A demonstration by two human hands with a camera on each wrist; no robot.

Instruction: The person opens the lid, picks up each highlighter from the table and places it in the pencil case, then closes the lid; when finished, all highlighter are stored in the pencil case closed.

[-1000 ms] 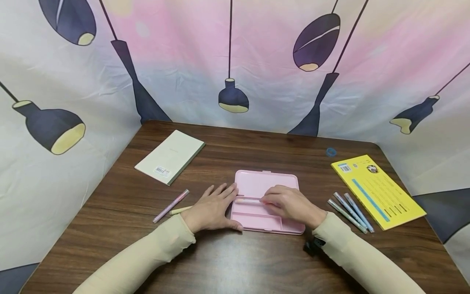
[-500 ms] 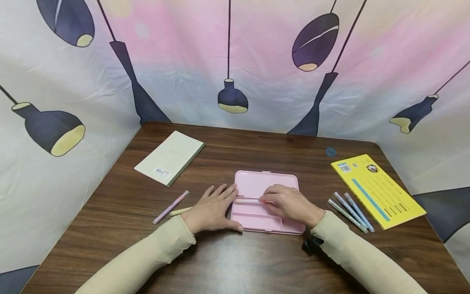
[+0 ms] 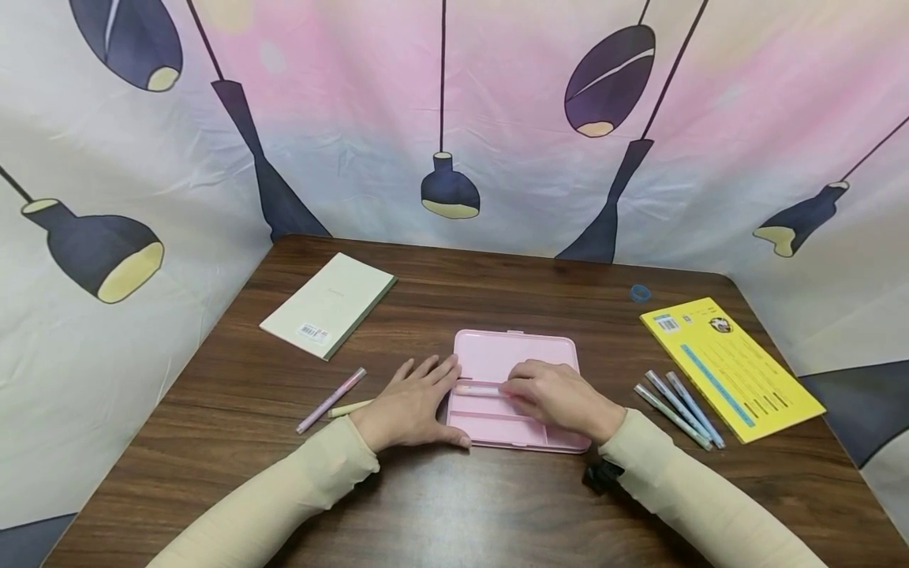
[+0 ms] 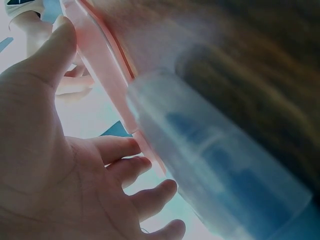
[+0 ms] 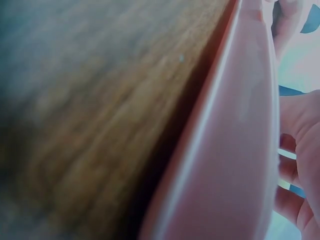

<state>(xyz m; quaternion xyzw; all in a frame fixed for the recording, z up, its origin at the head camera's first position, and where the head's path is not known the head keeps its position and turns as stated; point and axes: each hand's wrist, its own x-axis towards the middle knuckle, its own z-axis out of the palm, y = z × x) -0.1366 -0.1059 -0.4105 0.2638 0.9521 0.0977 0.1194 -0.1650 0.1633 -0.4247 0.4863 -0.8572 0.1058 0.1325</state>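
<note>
A pink pencil case lies opened flat on the table, its lid away from the person and its divided tray nearer. My left hand spreads at the case's left side, fingertips by the hinge and thumb at the front corner. In the left wrist view its straight fingers show beside the pink wall. My right hand reaches over the tray, fingers curled, pinching the right end of a pale pen that lies along the rear compartment. The pinched end is hidden behind the fingers.
Left of the case lie a pink-purple pen and a yellow pen, partly under the left wrist. A cream notebook lies behind them. On the right are several pens, a yellow book and a blue ring.
My right hand shifts only slightly at the rear compartment, and more of the pale pen shows now than half a second ago. The left hand and the case stay put.
</note>
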